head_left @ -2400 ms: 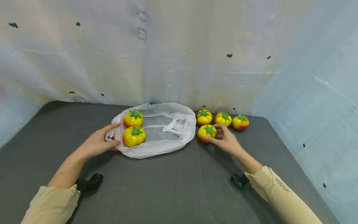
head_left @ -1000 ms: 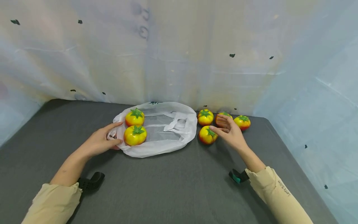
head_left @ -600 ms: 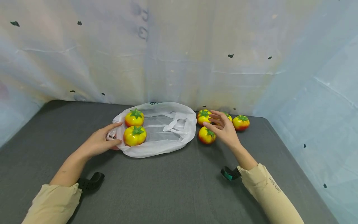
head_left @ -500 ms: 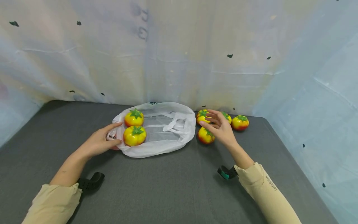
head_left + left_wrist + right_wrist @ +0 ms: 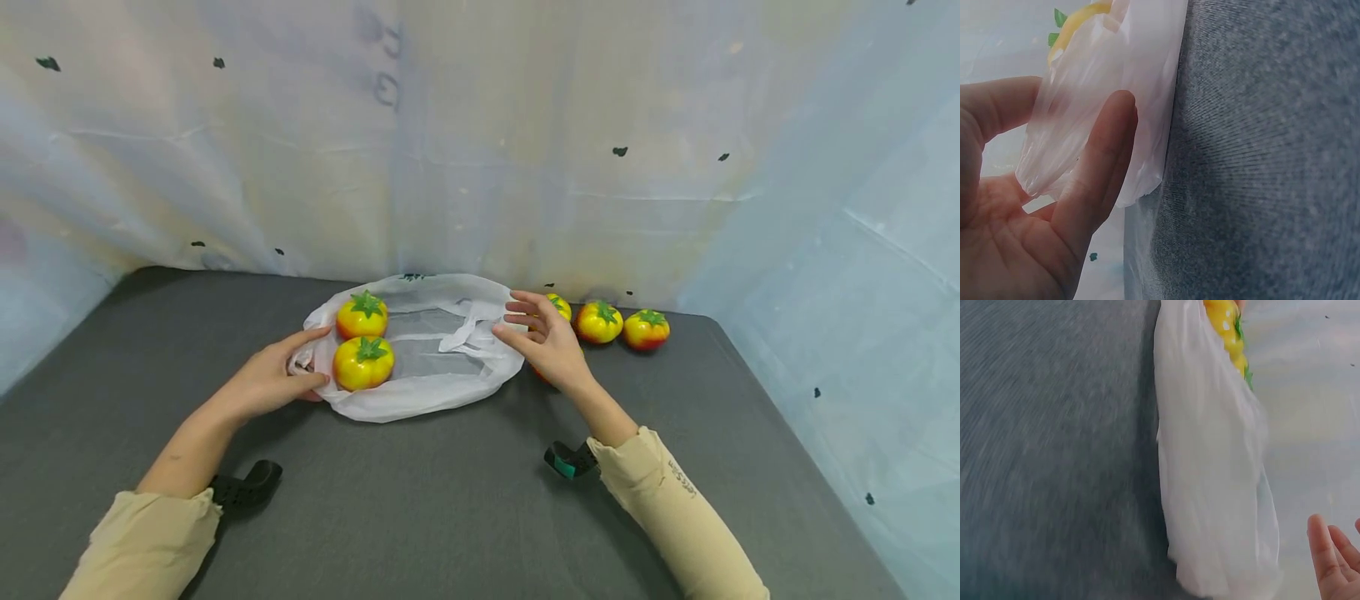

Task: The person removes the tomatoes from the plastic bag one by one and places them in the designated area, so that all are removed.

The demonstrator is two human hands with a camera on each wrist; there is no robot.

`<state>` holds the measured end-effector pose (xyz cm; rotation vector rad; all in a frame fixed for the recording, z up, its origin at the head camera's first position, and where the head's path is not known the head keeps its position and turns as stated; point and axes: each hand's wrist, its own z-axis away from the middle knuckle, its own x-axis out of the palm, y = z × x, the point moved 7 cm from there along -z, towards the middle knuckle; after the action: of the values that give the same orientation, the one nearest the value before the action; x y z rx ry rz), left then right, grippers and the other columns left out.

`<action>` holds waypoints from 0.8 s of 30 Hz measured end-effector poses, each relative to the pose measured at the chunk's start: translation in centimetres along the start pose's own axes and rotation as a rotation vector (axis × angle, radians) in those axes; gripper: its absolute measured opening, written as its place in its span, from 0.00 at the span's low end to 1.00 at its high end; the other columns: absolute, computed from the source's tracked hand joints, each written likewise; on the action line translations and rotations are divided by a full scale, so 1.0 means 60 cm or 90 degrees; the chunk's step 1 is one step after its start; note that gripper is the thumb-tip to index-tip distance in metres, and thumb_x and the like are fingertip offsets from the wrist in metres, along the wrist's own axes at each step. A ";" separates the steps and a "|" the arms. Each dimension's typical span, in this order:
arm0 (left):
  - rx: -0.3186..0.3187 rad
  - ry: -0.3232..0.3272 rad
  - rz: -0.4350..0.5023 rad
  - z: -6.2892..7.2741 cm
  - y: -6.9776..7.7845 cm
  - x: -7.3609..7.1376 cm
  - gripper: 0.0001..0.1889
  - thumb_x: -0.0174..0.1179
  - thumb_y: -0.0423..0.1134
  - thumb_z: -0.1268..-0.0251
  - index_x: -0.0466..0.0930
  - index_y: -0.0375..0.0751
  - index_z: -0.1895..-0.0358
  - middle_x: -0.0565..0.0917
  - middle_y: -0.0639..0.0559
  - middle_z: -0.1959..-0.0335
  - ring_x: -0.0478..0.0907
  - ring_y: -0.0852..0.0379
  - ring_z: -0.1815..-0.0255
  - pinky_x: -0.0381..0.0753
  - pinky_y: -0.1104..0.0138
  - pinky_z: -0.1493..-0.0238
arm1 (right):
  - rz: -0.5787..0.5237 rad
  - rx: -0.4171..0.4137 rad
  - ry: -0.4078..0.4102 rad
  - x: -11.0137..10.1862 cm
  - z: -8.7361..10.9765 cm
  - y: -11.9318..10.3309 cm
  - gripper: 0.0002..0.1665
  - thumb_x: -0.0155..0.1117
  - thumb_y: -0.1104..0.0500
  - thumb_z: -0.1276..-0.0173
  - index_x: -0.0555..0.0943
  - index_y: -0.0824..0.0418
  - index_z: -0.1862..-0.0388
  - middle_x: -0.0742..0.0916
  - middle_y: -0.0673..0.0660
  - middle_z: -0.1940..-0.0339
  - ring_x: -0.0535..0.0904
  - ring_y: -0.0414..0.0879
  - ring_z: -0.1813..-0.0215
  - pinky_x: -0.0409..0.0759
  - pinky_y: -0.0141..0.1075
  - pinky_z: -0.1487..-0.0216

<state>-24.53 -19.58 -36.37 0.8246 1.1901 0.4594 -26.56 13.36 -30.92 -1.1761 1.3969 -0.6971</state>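
A white translucent plastic bag lies with its mouth spread, and two yellow-red tomatoes sit side by side at its left end. My left hand holds the gathered left end of the bag between thumb and fingers; the left wrist view shows the thin plastic between them. At the bag's right rim is my right hand, its fingers spread apart and holding nothing. Behind and under it two more tomatoes are partly hidden, one showing its top. The right wrist view shows the bag's side and the right fingers.
Two further tomatoes, a nearer one and an outer one, stand in a row to the right. All rests on a dark grey table. Pale plastic sheeting hangs behind the table and along its right side.
My right hand has let go of the front right tomato, lifted off, then moved left over the tomatoes to the bag's right rim. The left hand and bag have stayed in place.
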 end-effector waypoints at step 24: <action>0.000 0.003 -0.011 0.001 0.000 -0.001 0.40 0.60 0.43 0.36 0.51 0.34 0.26 0.73 0.27 0.44 0.81 0.57 0.69 0.76 0.60 0.58 | -0.027 0.011 -0.090 0.130 -0.036 -0.013 0.32 0.66 0.57 0.35 0.68 0.55 0.33 0.78 0.57 0.39 0.76 0.52 0.39 0.78 0.42 0.45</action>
<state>-24.52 -19.64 -36.35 0.8128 1.2012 0.4475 -27.47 5.46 -32.62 -1.2213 1.2486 -0.6414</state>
